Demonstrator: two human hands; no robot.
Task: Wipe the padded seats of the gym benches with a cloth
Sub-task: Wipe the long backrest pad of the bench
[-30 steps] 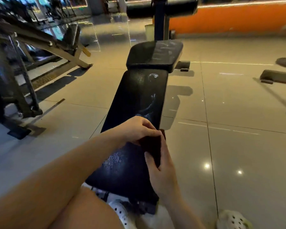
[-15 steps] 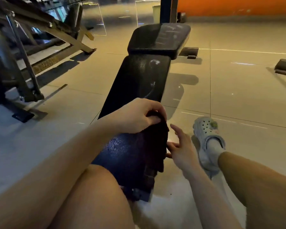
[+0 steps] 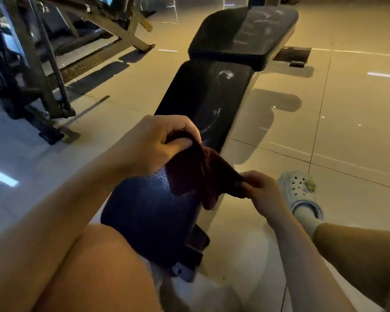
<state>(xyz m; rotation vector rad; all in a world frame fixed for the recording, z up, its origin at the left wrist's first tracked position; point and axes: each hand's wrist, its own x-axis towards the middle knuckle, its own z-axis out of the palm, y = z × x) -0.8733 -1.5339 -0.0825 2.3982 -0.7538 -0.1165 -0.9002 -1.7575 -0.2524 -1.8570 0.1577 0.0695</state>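
A black padded gym bench runs away from me, its long pad (image 3: pixel 196 104) showing pale smear marks and its smaller far pad (image 3: pixel 245 34) raised beyond it. A dark maroon cloth (image 3: pixel 198 174) hangs stretched above the near part of the long pad. My left hand (image 3: pixel 158 145) grips the cloth's upper corner in curled fingers. My right hand (image 3: pixel 261 190) pinches the cloth's lower right edge, just off the bench's right side. The cloth's loose middle droops toward the pad.
A metal machine frame (image 3: pixel 41 70) stands on the glossy tiled floor (image 3: pixel 347 136) to the left. My bare knees are at the bottom left and right, and my foot in a white clog (image 3: pixel 302 192) rests right of the bench. The bench's base bracket (image 3: pixel 196 244) sits between my legs.
My right hand, which was off the cloth half a second ago, has taken hold of its lower edge. The cloth is now spread between both hands. The view has tilted further down.
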